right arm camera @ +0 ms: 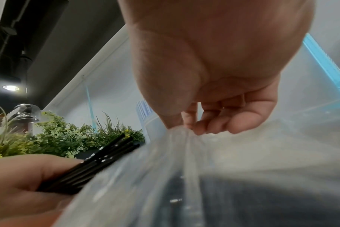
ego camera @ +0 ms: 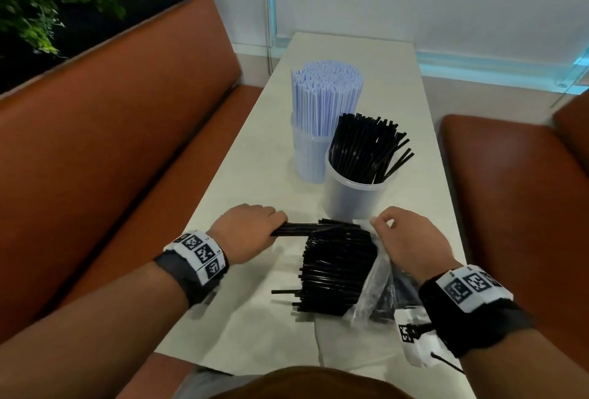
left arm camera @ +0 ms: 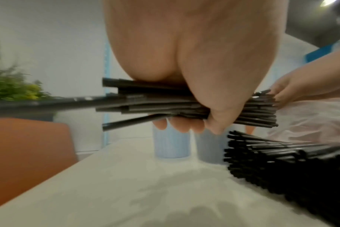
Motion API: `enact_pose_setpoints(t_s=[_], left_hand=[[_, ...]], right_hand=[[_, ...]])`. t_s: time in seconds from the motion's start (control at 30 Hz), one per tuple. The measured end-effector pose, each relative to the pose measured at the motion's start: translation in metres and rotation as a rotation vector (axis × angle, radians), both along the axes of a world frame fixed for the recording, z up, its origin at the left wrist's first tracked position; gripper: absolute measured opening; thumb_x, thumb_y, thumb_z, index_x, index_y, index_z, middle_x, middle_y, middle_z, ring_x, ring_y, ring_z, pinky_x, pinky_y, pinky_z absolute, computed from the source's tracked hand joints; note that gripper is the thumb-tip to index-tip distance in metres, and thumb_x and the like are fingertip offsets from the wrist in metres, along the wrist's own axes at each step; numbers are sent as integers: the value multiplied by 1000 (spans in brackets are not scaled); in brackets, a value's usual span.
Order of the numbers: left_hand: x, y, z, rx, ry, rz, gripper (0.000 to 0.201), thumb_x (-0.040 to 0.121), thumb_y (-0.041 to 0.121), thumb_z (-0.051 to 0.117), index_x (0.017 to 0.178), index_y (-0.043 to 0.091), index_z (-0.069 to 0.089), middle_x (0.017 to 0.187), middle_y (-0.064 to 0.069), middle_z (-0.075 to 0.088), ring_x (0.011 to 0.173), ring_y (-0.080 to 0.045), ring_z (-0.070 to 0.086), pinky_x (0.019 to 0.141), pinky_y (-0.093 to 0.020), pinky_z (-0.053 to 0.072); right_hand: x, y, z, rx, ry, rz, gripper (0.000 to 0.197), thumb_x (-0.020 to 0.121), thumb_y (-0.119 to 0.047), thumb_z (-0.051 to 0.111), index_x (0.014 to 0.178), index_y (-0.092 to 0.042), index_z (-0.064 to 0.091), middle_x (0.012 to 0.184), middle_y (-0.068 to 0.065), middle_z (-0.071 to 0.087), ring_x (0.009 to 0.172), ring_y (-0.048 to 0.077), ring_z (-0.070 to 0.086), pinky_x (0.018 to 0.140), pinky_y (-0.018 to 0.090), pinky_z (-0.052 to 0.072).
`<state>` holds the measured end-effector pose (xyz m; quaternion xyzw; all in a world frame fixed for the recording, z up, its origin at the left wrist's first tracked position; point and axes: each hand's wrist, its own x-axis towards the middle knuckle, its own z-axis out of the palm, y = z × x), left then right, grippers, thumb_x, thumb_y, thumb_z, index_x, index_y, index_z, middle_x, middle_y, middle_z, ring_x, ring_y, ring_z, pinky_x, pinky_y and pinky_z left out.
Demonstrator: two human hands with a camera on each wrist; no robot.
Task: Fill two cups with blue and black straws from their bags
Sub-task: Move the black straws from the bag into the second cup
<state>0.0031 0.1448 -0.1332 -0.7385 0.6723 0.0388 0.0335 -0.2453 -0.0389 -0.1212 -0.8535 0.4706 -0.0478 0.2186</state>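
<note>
Two orange bench seats flank the pale tabletop we are leaning over, and on it, going down in size, stand the cup of blue straws, packed full and upright at the far side, then just beside it and nearer to us the cup of black straws, only partly filled, its straws fanning toward the right. Closer still lies the heap of loose black straws, spilling leftward out of the clear plastic bag, their long axes running left to right across the tabletop. Our right hand pinches the upper edge of the bag between thumb and fingertips, holding its mouth up. Our left hand has its grip clamped round a small bundle of black straws at the far edge of the heap; in the left wrist view the fingers curl under the bundle and the thumb presses down on top, with the bundle lying level and crosswise to the hand. The black cup stands just beyond and slightly right of this grip, well within reach of the left hand. As we judge it, the bundle lies flat while the cup opens upward, so the next move calls for drawing the straws clear of the bag and tipping them on end before lowering them in.
</note>
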Motion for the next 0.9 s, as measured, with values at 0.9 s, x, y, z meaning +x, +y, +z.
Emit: enact_pose_setpoints(t_s=[0.9], left_hand=[[-70,-70,89,-959,1532,185,23,91,20,68,99,42,69,81,0,70,73,-18,67,74,-31,54]], right_hand=[[38,31,23,1027,-1092,-394,55,101,-57,43,108,-9,68,106,14,71,101,29,70,93,44,56]])
